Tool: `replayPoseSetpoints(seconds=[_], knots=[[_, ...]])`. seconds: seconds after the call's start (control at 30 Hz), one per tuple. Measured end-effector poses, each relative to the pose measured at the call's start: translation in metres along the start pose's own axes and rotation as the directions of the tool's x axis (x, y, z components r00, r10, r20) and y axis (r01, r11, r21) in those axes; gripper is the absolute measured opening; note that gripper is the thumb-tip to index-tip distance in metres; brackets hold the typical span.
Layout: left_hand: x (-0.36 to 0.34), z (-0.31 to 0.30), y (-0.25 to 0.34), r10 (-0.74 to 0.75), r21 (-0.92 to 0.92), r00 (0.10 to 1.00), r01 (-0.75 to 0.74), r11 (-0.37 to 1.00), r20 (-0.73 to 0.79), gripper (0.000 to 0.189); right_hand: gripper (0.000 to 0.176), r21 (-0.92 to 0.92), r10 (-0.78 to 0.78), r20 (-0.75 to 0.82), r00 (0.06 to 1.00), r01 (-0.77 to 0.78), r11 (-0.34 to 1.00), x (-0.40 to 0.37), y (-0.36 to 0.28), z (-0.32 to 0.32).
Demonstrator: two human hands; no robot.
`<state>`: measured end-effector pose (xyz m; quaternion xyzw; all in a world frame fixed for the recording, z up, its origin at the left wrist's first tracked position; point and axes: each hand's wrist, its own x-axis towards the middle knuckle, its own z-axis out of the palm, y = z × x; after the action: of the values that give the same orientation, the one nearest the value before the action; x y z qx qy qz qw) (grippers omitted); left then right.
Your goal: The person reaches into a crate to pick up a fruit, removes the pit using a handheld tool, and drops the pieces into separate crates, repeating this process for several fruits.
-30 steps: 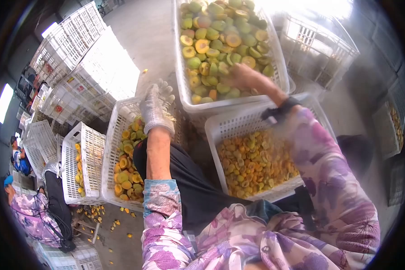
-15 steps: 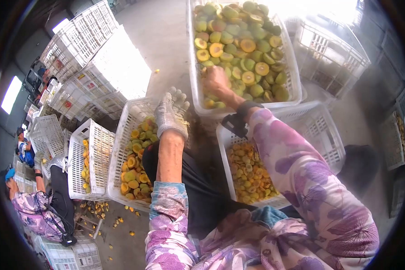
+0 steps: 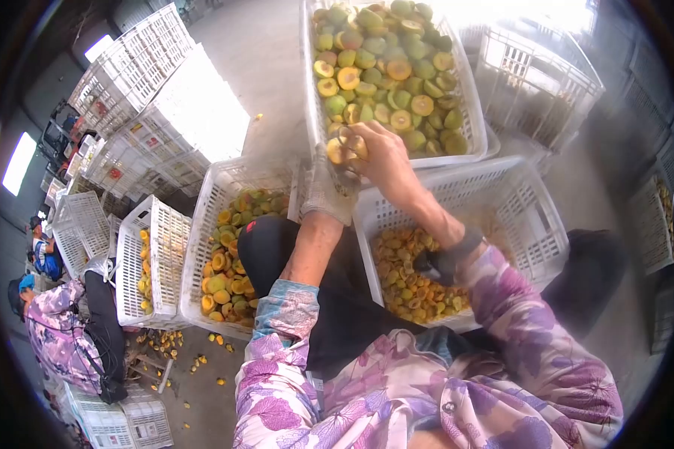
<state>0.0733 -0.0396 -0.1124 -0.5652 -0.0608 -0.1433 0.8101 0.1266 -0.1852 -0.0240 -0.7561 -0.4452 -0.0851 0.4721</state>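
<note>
— Where's the fruit (image 3: 343, 147)?
— Upper centre: your right hand (image 3: 386, 153) grips it; gloved left hand (image 3: 326, 193) touches beneath, its grip unclear. Looks like pitting; next, steady it over the right crate (image 3: 502, 202).

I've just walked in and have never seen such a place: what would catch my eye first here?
The white crate at top centre, heaped with green and orange fruit halves, stands out first. Right below it the bare right hand holds one fruit half beside the gloved left hand. Beneath the right arm lies a second crate of small orange pieces.
</note>
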Motion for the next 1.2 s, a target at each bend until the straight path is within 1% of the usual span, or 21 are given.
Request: replayPoseSetpoints(seconds=[0.03,0.07,0.1,0.17,0.2,0.23,0.3,0.33,0.47,0.57,0.63,0.73,0.87,0.93,0.97,1.0,1.03,1.07,1.1,1.17,1.2], knots=[[0.003,-0.003,-0.024,0.002,0.002,1.000,-0.002,1.000,0.000,0.038,0.033,0.015,-0.005,-0.128,0.992,0.007,1.000,-0.007,-0.005,-0.001],[0.009,-0.006,-0.045,0.374,0.726,0.909,-0.382,0.572,0.184,0.036,0.029,0.028,-0.007,-0.255,0.967,0.014,0.999,-0.011,-0.007,-0.001],[0.014,-0.008,-0.056,0.419,0.828,0.717,-0.443,-0.344,0.558,0.034,0.029,0.030,-0.003,-0.256,0.967,0.011,0.999,-0.012,-0.001,0.004],[0.014,-0.007,-0.060,0.449,0.823,0.695,-0.417,-0.385,0.562,0.034,0.017,-0.138,0.066,-0.339,0.939,-0.119,0.983,-0.018,0.021,0.028],[0.012,-0.009,-0.062,0.396,0.766,0.683,-0.394,-0.508,0.614,0.035,0.019,0.152,0.172,-0.179,0.969,-0.145,0.978,-0.025,0.031,0.036],[0.011,-0.011,-0.063,0.337,0.694,0.673,-0.368,-0.619,0.658,0.037,0.019,0.151,0.175,-0.181,0.968,-0.149,0.977,-0.028,0.025,0.036],[0.008,-0.014,-0.070,0.388,0.727,0.680,-0.319,-0.608,0.622,0.038,0.020,-0.030,0.082,-0.179,0.980,-0.089,0.996,-0.028,0.005,0.035],[0.007,-0.014,-0.071,0.434,0.755,0.682,-0.273,-0.596,0.589,0.039,0.023,-0.084,0.129,-0.138,0.982,-0.141,0.986,-0.028,0.004,0.037],[0.011,-0.016,-0.070,0.430,0.761,0.689,-0.278,-0.587,0.583,0.039,0.023,-0.095,0.148,-0.126,0.981,-0.161,0.982,-0.026,0.005,0.044],[0.012,-0.021,-0.079,0.461,0.738,0.654,-0.229,-0.635,0.600,0.039,0.022,-0.084,0.237,-0.087,0.968,-0.244,0.966,-0.021,0.001,0.045],[0.013,-0.027,-0.086,0.425,0.647,0.593,-0.224,-0.728,0.684,0.046,0.022,-0.068,0.332,-0.064,0.941,-0.336,0.940,-0.018,-0.002,0.044],[0.010,-0.026,-0.090,0.446,0.673,0.592,-0.234,-0.701,0.671,0.044,0.020,-0.059,0.218,-0.016,0.976,-0.219,0.974,-0.021,0.001,0.041],[0.007,-0.021,-0.087,0.395,0.631,0.632,-0.197,-0.750,0.667,0.044,0.023,-0.035,0.193,0.088,0.977,-0.191,0.981,-0.021,0.009,0.038],[0.009,-0.023,-0.096,0.553,0.685,0.479,-0.152,-0.712,0.682,0.040,0.021,0.134,0.098,0.146,0.984,-0.117,0.984,-0.021,0.012,0.038],[0.009,-0.025,-0.098,0.552,0.684,0.478,-0.152,-0.714,0.683,0.040,0.021,0.135,0.096,0.146,0.985,-0.116,0.984,-0.019,0.001,0.026],[0.008,-0.027,-0.099,0.578,0.722,0.469,-0.222,-0.655,0.668,0.042,0.029,0.194,0.246,0.390,0.887,-0.341,0.920,-0.017,-0.008,0.012],[0.007,-0.029,-0.099,0.603,0.753,0.462,-0.292,-0.590,0.651,0.044,0.040,0.189,0.342,0.616,0.710,-0.555,0.810,-0.015,-0.016,0.001],[0.008,-0.027,-0.096,0.638,0.774,0.447,-0.260,-0.577,0.627,0.048,0.015,0.038,0.337,0.620,0.709,-0.456,0.889,-0.015,-0.017,0.000],[0.008,-0.027,-0.095,0.641,0.775,0.444,-0.264,-0.575,0.627,0.048,0.015,0.034,0.337,0.623,0.706,-0.456,0.889,-0.016,-0.013,-0.005],[0.010,-0.028,-0.103,0.558,0.731,0.525,-0.203,-0.651,0.643,0.051,0.012,0.252,0.203,0.779,0.594,-0.592,0.765,-0.021,-0.002,-0.019],[0.009,-0.029,-0.108,0.559,0.733,0.527,-0.202,-0.649,0.640,0.051,0.009,0.285,0.250,0.763,0.596,-0.658,0.698,-0.028,-0.002,-0.022]])
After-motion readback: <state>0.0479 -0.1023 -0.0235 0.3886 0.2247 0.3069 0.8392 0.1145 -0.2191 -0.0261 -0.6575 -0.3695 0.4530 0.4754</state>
